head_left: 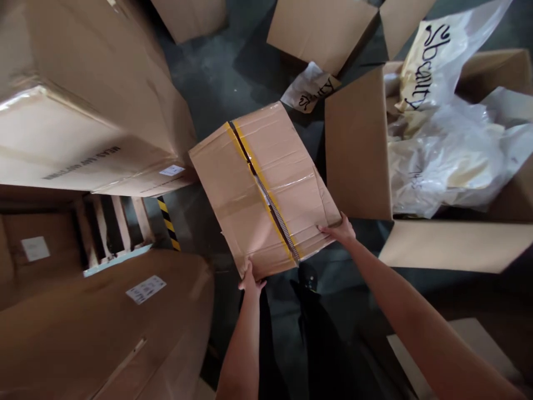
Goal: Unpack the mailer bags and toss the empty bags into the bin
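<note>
A brown cardboard box [287,161] is held out in front of me over the floor, tilted in the view. Yellow strips line the dark gap between its two top flaps, and creases and clear tape cross the cardboard. My left hand [251,282] grips its near left corner, thumb on the top. Around the near right corner my right hand [341,232] is closed, with its thumb on the top face. The fingers under the box are partly hidden. Just beyond the far edge lies a plastic bag [310,88] with black lettering.
To the right stands an open carton [358,150] with plastic bags [449,155] inside and flaps spread. Large cartons [104,100] fill the left side, near a wooden pallet [112,233]. Another open box [320,30] sits ahead on the dark floor [216,72].
</note>
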The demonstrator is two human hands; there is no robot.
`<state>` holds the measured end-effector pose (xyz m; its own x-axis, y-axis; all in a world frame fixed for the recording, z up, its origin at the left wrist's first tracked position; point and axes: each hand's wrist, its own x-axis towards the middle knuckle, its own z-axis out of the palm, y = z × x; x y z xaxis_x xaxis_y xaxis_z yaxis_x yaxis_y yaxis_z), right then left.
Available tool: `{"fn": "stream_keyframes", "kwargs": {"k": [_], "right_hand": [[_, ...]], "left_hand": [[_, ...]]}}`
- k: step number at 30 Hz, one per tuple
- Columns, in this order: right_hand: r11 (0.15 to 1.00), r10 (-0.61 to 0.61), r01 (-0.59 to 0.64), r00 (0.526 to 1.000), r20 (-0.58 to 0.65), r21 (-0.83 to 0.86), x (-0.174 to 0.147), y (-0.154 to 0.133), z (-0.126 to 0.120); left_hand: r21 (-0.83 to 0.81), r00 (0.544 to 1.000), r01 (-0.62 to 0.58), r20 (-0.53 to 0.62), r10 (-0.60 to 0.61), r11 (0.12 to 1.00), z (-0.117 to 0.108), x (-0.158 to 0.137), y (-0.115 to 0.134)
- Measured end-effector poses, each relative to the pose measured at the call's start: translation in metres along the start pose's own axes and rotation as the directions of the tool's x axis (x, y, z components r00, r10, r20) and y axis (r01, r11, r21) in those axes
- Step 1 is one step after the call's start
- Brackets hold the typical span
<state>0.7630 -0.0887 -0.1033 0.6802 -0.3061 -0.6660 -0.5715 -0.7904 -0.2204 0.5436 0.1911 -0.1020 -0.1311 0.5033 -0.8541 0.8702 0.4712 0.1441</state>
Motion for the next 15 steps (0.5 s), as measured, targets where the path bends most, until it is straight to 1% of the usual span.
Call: {"fn": "stream_keyframes", "kwargs": {"k": [1,2,4,6,8,10,11,13,15], "right_hand": [[1.000,0.002,-0.002,1.000,0.019,-0.008,-0.001,0.000,-0.001],[1.000,0.008,-0.008,1.000,0.009,-0.016,-0.003,0.000,-0.002],[1.000,0.016,-0.016,0.998,-0.058,-0.008,-0.011,0.000,-0.003],[1.000,0.011,-0.010,0.994,-0.111,0.018,-0.016,0.002,-0.003],[0.999,-0.001,0.007,0.988,-0.152,0.044,-0.015,0.003,-0.001],[0.998,-0.012,0.024,0.984,-0.177,0.061,-0.006,-0.005,0.007],[0.998,-0.009,0.021,0.983,-0.186,0.062,0.000,-0.014,0.013],[0.998,-0.002,0.013,0.981,-0.192,0.057,0.011,-0.043,0.031],[0.997,-0.019,0.033,0.980,-0.199,0.067,0.023,-0.084,0.050]], "left_hand": [[-0.070,0.999,0.027,0.036,-0.024,0.997,-0.005,0.001,-0.004],[-0.141,0.997,0.051,0.069,-0.042,0.989,-0.008,0.001,-0.007],[-0.258,0.992,0.096,0.107,-0.070,0.961,-0.009,-0.002,-0.009],[-0.339,0.990,0.133,0.098,-0.105,0.932,-0.005,-0.004,-0.005],[-0.398,0.988,0.153,0.070,-0.136,0.905,0.000,-0.002,0.008],[-0.444,0.990,0.138,0.040,-0.134,0.886,0.000,0.009,0.030],[-0.459,0.992,0.118,0.021,-0.122,0.880,-0.004,0.019,0.045],[-0.479,0.996,0.062,-0.023,-0.083,0.876,-0.017,0.044,0.080],[-0.489,0.997,-0.004,-0.064,-0.031,0.872,-0.031,0.072,0.120]]}}
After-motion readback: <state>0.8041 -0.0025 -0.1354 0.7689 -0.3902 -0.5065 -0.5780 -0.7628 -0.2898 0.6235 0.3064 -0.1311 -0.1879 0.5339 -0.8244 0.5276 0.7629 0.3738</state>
